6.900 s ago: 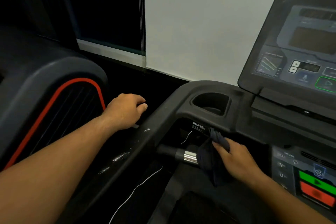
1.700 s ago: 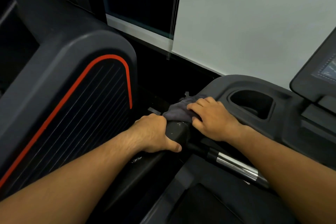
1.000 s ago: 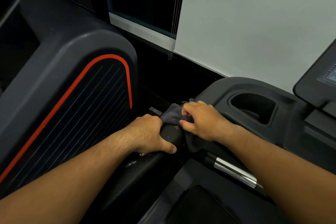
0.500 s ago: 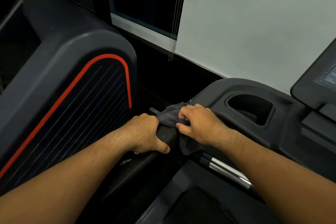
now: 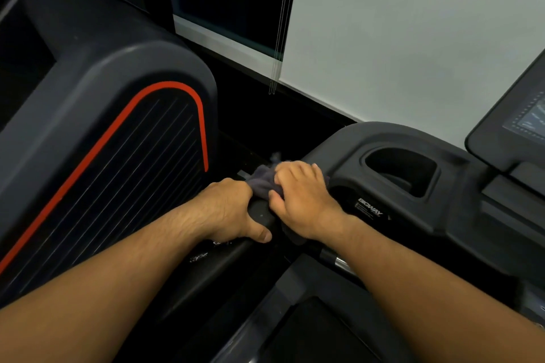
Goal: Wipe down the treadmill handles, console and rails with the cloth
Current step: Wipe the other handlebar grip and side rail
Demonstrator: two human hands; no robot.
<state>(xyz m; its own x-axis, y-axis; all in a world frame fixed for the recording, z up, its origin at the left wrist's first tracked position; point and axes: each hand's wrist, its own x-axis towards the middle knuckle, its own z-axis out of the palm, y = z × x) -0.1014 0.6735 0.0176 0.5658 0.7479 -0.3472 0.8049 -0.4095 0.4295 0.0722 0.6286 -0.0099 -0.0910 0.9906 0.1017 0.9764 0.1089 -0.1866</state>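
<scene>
The black left handrail [image 5: 224, 262] of the treadmill runs from the lower middle up to the console housing [image 5: 460, 224]. My left hand [image 5: 233, 209] is wrapped around the rail, thumb on top. Just beyond it my right hand [image 5: 300, 200] presses a dark grey cloth [image 5: 262, 180] onto the rail where it meets the housing; most of the cloth is hidden under the hand. The console screen [image 5: 519, 121] shows only at the right edge. A chrome grip bar [image 5: 339, 262] peeks out under my right forearm.
A second machine with a black ribbed side panel and red trim [image 5: 124, 162] stands close on the left. A cup holder [image 5: 401, 171] is sunk into the housing. Blind cords [image 5: 280, 38] hang before a dark window and a white wall [image 5: 413, 23]. The belt [image 5: 312, 333] lies below.
My right hand with the cloth has slid a little up the rail toward the housing over the last second. The left hand keeps its grip on the rail.
</scene>
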